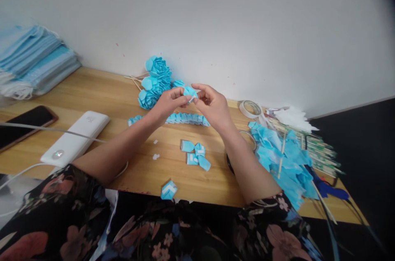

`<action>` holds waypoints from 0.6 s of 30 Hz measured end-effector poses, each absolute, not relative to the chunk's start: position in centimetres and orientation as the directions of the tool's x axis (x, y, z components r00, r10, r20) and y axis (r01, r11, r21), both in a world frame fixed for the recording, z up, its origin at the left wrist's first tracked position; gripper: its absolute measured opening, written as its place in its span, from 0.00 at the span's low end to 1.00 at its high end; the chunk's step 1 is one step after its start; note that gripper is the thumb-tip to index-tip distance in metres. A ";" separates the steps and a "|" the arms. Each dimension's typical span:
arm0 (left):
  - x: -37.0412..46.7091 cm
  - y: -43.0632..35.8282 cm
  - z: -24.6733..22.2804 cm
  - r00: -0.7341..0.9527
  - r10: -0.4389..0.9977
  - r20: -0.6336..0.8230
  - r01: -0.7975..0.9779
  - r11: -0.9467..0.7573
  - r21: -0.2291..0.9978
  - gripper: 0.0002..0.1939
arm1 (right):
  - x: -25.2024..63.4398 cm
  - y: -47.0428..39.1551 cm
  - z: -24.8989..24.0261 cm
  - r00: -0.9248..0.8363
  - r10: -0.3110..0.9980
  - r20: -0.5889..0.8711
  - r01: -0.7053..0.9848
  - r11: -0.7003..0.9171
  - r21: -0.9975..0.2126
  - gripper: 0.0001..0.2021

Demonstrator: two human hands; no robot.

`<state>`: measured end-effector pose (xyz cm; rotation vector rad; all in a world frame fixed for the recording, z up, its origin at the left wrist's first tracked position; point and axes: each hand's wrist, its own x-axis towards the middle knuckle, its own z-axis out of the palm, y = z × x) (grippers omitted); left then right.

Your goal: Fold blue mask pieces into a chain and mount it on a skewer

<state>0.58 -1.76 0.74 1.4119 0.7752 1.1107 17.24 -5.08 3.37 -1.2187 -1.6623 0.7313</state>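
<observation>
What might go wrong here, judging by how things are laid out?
The blue folded piece near the front edge could get brushed off by a sleeve. The white cable crossing the power bank might snag the left forearm.

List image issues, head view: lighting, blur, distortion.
Head view: soft light, no hard shadows; wall brightest mid-frame, top-right corner black; wide-angle stretch toward edges, mask stack soft at left; folded blue piece between left hand and right hand soft, creases unclear.
</observation>
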 end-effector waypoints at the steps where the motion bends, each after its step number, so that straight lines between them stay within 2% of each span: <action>1: 0.6 -1.7 0.8 0.339 0.922 0.189 -0.126 -0.155 0.980 0.16 | 17.2 -5.1 3.3 -0.094 0.941 0.324 0.399 0.334 -0.854 0.20; 10: 0.1 -1.3 0.9 0.376 0.912 0.166 -0.055 -0.156 0.986 0.11 | 17.6 -4.7 3.0 -0.115 0.948 0.295 0.347 0.317 -0.883 0.22; 18: 0.3 -1.3 0.5 0.417 0.882 0.218 0.007 -0.243 0.970 0.13 | 18.4 -4.6 3.4 -0.170 0.952 0.255 0.351 0.300 -0.887 0.23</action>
